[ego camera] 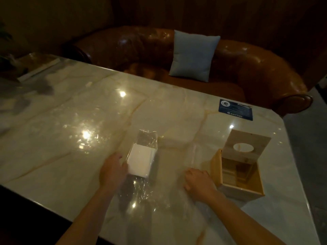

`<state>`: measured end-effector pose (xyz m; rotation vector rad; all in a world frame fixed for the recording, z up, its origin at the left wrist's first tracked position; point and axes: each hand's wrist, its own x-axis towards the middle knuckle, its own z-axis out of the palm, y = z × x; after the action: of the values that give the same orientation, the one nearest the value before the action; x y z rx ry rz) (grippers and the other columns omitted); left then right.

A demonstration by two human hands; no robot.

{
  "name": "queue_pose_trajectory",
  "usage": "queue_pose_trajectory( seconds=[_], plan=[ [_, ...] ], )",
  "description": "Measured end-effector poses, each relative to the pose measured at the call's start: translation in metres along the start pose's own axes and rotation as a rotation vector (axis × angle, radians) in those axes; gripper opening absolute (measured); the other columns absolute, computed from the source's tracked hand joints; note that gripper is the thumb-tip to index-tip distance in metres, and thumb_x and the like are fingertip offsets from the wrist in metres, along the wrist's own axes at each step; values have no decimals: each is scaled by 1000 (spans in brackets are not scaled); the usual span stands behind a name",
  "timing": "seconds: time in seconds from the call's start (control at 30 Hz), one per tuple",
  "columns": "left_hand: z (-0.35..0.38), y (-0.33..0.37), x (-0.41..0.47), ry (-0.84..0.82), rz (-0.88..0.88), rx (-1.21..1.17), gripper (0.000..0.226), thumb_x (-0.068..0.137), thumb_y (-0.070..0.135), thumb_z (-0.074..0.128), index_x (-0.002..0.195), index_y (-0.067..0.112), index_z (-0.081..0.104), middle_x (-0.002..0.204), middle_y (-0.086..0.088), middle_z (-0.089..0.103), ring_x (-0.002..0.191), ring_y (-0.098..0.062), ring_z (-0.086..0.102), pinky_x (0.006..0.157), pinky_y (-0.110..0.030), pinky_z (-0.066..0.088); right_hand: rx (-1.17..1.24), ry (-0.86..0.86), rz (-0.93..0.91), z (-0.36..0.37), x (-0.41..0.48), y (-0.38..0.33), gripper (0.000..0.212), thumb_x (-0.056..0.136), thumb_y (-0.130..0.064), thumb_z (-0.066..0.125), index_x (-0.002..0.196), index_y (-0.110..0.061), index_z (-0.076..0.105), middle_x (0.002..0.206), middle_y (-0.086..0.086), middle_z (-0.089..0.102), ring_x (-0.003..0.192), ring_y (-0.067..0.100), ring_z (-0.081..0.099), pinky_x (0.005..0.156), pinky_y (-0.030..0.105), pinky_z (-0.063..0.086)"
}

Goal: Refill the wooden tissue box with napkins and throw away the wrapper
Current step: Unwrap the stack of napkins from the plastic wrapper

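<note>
Resting my left hand (pixel 113 168) against the left side of the napkins (pixel 140 161), I am laying its fingers on the clear wrapper (pixel 147 141) around them. The fingertips are hidden, so I cannot tell whether I am gripping. The pack is lying on the table (pixel 70 121), close to its near edge. My right hand (pixel 198 181) is sitting knuckles-up on the tabletop, fingers curled in with nothing visible inside, just left of the wooden box (pixel 242 190), which is standing open with its lid (pixel 254 138) tilted up at the far side.
</note>
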<state>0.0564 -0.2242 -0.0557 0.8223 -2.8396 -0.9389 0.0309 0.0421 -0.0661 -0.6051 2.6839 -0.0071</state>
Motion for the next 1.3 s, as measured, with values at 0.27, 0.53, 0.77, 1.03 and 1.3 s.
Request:
queue_pose_trajectory(
  seconds=[0.27,0.53,0.77,1.03,1.3],
  plan=[
    [48,33,-13,-110,423,339,61,92,41,41,144,14,23,155,-10,23,144,-23,19,116,-36,16,173,209,-86,2,23,-41,46,91,-36,44,130,-12,40,136,11,44,129,26,39,102,37,33],
    [65,21,-16,-201,365,501,62,94,32,31,147,22,1,159,-8,0,146,-25,-2,119,-45,-1,90,3,-102,44,29,-44,76,89,-58,34,148,-20,4,159,8,-2,146,24,-8,118,37,1],
    [30,21,-4,-152,219,131,56,87,24,48,140,15,32,146,-9,40,130,-27,41,105,-38,38,42,16,-166,44,40,-27,78,88,-59,36,148,-20,5,159,9,-1,146,25,-4,118,38,4],
    [-16,-2,19,-48,-23,-286,30,87,11,49,117,13,54,101,-11,65,78,-27,58,62,-28,42,-27,-36,-224,18,46,-8,74,90,-56,38,148,-20,11,159,8,2,146,22,5,117,35,14],
    [-22,-52,22,-42,-237,-282,23,88,11,51,110,5,54,109,-20,64,88,-31,61,73,-36,49,-49,-74,-182,-10,53,-8,55,90,-39,47,139,-18,34,151,4,29,137,18,31,105,35,30]
  ],
)
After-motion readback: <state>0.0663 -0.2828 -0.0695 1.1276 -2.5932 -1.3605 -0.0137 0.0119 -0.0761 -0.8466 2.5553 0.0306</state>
